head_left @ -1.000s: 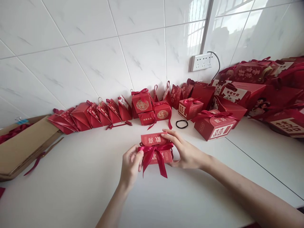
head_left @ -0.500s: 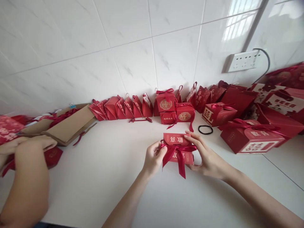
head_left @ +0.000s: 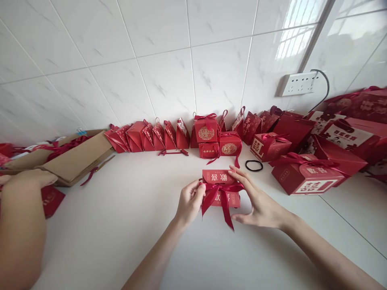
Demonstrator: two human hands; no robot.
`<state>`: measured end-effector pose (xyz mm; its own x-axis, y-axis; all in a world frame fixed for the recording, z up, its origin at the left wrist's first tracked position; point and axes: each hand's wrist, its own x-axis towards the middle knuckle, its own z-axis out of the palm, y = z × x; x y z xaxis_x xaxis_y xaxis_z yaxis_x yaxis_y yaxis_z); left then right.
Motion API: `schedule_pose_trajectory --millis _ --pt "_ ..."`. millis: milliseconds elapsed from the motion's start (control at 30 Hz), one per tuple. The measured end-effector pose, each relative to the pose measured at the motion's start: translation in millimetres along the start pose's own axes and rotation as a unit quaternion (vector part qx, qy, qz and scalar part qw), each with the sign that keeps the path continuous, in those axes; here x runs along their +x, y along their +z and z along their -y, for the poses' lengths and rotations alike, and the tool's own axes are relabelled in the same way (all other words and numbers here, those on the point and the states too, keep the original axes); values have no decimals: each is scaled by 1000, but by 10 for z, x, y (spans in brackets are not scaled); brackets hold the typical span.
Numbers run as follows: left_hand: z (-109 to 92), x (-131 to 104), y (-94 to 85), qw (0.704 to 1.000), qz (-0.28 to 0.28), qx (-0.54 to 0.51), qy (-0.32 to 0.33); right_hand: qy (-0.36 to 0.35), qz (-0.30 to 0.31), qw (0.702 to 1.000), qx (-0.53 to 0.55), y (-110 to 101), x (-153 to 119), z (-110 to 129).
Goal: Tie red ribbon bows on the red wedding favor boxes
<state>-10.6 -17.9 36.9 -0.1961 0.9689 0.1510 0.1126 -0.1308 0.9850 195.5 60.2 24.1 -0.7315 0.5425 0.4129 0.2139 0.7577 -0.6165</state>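
A red gift box (head_left: pixel 221 176) with pale characters lies on the white table (head_left: pixel 121 225), a dark red ribbon (head_left: pixel 223 195) tied in a bow across it with its tails hanging toward me. My left hand (head_left: pixel 190 202) pinches the ribbon's loop at the box's left edge. At the right side, my right hand (head_left: pixel 260 201) is spread in a wide C, its fingertips on the box's upper right corner and its thumb apart from the lower edge.
Behind stand a row of red pouches (head_left: pixel 148 137) and stacked boxes (head_left: pixel 206 129). A black hair tie (head_left: pixel 254 165) and larger red boxes (head_left: pixel 311 175) are on the right. At left, another person's arm (head_left: pixel 22 229) reaches near brown cardboard (head_left: pixel 77 159).
My right thumb has come away from the box's lower right corner. The view has shifted slightly, and the other person's arm sits further left in it.
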Motion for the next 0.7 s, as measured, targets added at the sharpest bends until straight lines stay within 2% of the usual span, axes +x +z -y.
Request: schedule_pose_trajectory --millis 67,167,233,300,400,533,700 --pt "3 -7 9 1000 6 4 5 26 -4 994 104 -24 0 5" --pt "13 -17 20 1000 16 11 14 109 -87 966 218 -36 15 50" --pt "19 -20 25 999 19 17 22 173 -158 952 196 -41 33 107" --pt "26 -21 27 999 21 25 31 216 -194 951 111 -56 52 179" --pt "41 -22 28 998 27 35 42 251 -149 955 42 -95 77 285" --pt "56 -28 28 997 39 45 52 287 -65 945 141 -123 100 365" --pt "52 -26 31 997 27 48 55 281 -24 932 229 -129 108 319"
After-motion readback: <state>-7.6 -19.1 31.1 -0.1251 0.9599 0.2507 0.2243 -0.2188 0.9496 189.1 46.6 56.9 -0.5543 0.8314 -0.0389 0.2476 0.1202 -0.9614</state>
